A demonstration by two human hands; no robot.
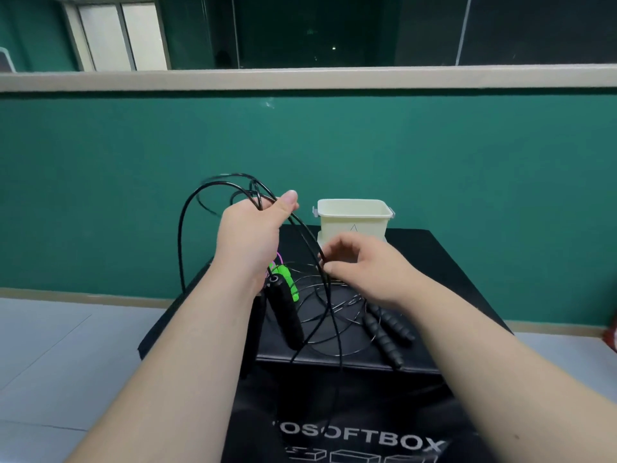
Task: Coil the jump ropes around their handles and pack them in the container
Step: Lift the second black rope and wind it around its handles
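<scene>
Left hand [253,228]: raised over black box [450,295], fingers closed round several loops of black rope [256,194]; fingertips hidden behind palm.
Right hand [364,269]: lower, fingers curled, pinching strand of same rope; exact contact hard to make out.
Smooth black handles [285,312]: one tilted below left wrist, second mostly hidden by forearm.
Green handles [287,279]: partly covered.
Ribbed black handles [389,329]: flat on box among thin wire loops.
Cream container [354,217]: at box's far edge, floor out of sight.
Box lettering: cut off.
</scene>
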